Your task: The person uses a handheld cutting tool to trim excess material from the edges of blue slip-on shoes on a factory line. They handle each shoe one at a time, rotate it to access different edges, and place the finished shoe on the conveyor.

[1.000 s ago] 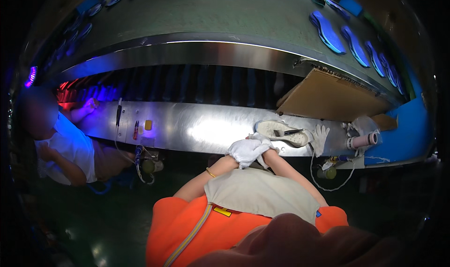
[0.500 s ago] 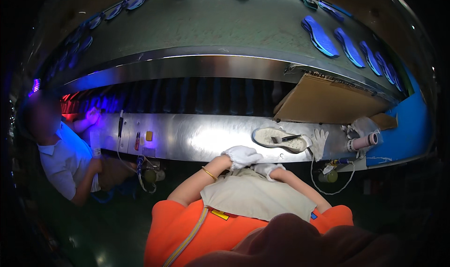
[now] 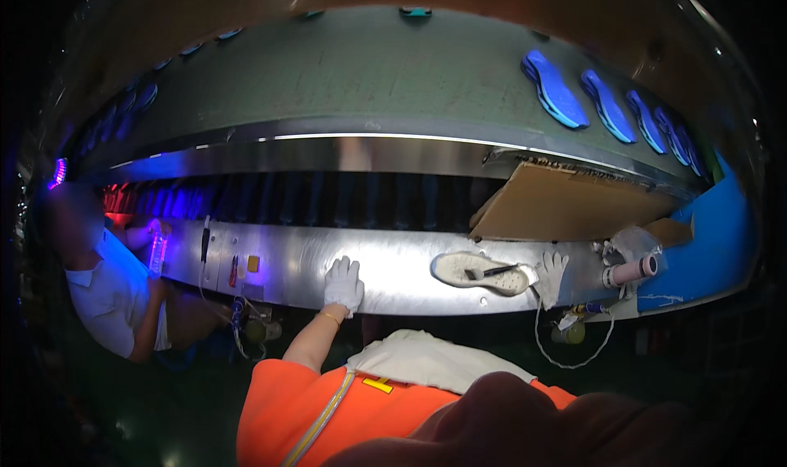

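My left hand [image 3: 344, 285] wears a white glove and rests on the metal bench [image 3: 393, 262] near its front edge, fingers stretched out, holding nothing. My right hand is out of sight, hidden below the bench or behind my body. To the right of my left hand lies a cream shoe sole [image 3: 449, 266] in a shallow tray-like shape, with a dark-handled brush [image 3: 496, 271] across it. Beside the sole's right end is a loose white glove [image 3: 551, 278].
A cardboard sheet [image 3: 566, 205] leans behind the sole. A pink roll [image 3: 635, 271] stands at the right end. Blue soles [image 3: 553, 90] lie on the green conveyor [image 3: 328, 90]. A co-worker [image 3: 115, 295] sits at left, near a small yellow block [image 3: 253, 264].
My left hand has moved from my lap area leftward onto the bench and spread out. My right hand has gone out of view. The view has shifted slightly.
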The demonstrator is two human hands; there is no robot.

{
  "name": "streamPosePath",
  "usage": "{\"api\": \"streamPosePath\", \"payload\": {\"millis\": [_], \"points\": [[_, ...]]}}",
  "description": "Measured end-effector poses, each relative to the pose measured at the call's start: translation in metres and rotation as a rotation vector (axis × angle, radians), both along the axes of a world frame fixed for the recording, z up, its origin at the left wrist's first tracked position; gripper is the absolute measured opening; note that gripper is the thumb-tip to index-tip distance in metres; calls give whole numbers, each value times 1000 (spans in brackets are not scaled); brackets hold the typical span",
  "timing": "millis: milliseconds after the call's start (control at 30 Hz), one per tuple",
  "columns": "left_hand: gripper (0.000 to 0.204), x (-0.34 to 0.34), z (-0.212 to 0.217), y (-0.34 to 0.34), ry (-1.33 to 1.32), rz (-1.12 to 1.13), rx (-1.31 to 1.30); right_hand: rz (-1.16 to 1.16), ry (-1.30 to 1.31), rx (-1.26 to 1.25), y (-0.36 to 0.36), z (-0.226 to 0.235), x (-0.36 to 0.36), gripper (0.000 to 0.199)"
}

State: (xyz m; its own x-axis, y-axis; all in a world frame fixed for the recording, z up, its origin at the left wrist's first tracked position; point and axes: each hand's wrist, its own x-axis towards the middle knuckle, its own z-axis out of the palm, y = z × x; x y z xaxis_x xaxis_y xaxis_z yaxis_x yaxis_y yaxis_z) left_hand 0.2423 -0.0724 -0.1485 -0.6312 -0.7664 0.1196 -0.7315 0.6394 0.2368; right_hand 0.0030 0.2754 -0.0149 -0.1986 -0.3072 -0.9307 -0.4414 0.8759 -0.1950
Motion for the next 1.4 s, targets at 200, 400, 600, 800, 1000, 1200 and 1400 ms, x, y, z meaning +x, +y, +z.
{"api": "streamPosePath", "payload": {"millis": [200,400,600,800,1000,1200,1400], "points": [[45,-13,17,-4,-64,5,163,-29,-1,62,10,4,-2,26],[27,14,49,17,-30,-114,567,-28,0,118,24,7,-3,26],[48,76,-5,51,-441,-270,1038,-5,-4,152,19,4,-4,26],[54,119,-131,101,-258,-270,1253,31,-8,152,3,-10,7,26],[50,107,-57,98,-421,-69,1300,43,-11,181,0,-21,14,26],[41,120,22,81,-344,-132,1368,52,-30,211,3,-34,29,26],[39,77,37,54,-747,-475,1194,35,-61,232,14,-50,47,26]]}}
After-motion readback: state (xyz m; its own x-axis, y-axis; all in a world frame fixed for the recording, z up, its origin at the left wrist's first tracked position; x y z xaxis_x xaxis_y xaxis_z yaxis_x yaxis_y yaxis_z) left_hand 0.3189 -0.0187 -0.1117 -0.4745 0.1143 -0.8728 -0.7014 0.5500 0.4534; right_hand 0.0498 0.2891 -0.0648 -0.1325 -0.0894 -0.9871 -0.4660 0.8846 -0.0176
